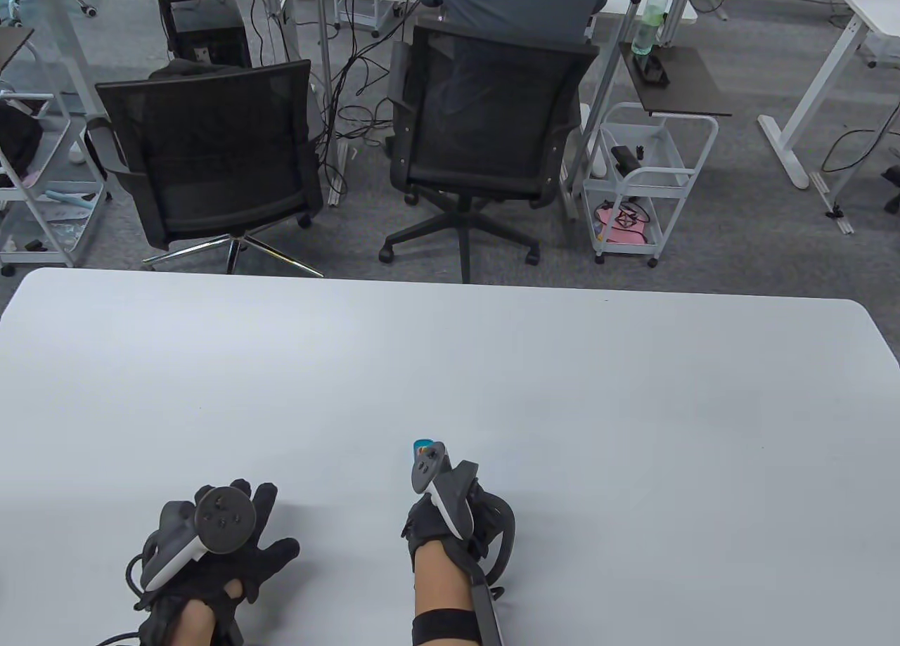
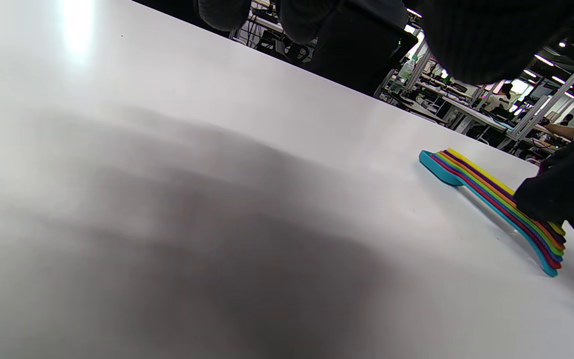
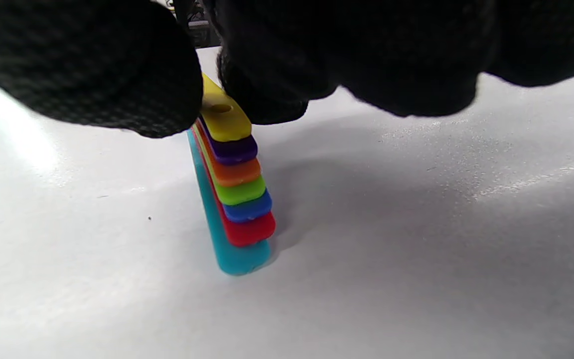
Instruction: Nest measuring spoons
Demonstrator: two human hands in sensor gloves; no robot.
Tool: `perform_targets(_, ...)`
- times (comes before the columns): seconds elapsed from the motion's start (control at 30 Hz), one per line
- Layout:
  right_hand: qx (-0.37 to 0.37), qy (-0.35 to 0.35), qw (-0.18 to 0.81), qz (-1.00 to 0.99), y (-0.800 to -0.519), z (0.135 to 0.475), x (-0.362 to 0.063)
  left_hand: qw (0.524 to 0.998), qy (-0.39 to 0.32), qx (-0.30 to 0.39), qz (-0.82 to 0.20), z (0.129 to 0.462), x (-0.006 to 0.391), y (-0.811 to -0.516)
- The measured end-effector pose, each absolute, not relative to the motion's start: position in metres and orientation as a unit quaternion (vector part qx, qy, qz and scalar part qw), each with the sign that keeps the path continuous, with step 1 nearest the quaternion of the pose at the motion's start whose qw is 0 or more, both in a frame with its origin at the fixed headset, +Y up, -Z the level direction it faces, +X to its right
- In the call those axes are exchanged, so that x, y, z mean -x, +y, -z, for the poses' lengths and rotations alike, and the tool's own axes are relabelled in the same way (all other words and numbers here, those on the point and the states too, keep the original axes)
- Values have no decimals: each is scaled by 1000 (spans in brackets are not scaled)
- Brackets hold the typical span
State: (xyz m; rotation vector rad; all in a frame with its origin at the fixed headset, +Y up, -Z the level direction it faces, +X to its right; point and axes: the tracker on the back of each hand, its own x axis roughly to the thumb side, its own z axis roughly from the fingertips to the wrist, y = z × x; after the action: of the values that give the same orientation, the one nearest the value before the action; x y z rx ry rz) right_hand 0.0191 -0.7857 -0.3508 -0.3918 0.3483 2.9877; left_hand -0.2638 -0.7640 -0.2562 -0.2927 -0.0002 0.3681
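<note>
The measuring spoons (image 3: 234, 192) lie nested in one stack on the white table (image 1: 562, 407): teal at the bottom, then red, blue, green, orange, purple and yellow on top. My right hand (image 3: 207, 94) pinches the handles near their ends, thumb (image 3: 92, 65) on one side and fingers (image 3: 267, 80) on the other. In the table view only the teal bowl tip (image 1: 423, 443) shows past my right hand (image 1: 450, 512). The left wrist view shows the whole stack (image 2: 486, 192) flat on the table. My left hand (image 1: 232, 540) rests on the table, fingers spread, holding nothing.
Beyond the table's far edge stand two black office chairs (image 1: 211, 147), a seated person (image 1: 513, 6) and a white cart (image 1: 643, 182).
</note>
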Motion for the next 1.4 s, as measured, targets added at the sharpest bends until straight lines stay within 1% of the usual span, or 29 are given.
perform_targets(0.13,127,119,65,-983,-785,350,-24,972,0,146,-182,256,264,-764)
perform_targets(0.3,117,111,88,-983,-776,350,-37,972,2,149,-181,256,264,-765)
perform_targets(0.4,82,93,111,-986,-767,351,-47,972,4,150,-181,256,264,-765)
perform_targets(0.43,58,88,123,-987,-764,351,-50,972,6,150,-180,257,265,-765)
perform_targets(0.47,32,94,134,-986,-761,352,-53,973,9,150,-178,257,265,-765)
perform_targets(0.57,-12,94,153,-984,-751,352,-67,974,14,150,-171,257,266,-765)
perform_targets(0.77,-68,65,149,-984,-730,351,-105,977,24,145,-155,259,266,-764)
perform_targets(0.93,-92,41,154,-983,-723,350,-149,980,33,142,-139,260,267,-764)
perform_targets(1.1,-87,32,156,-983,-728,349,-197,981,54,143,-124,264,273,-766)
perform_targets(1.23,-79,31,160,-983,-740,349,-235,981,67,137,-118,266,279,-766)
perform_targets(1.33,-70,39,182,-980,-751,348,-255,982,70,135,-114,266,279,-766)
perform_targets(1.4,-65,40,179,-981,-758,348,-265,983,72,131,-107,265,278,-764)
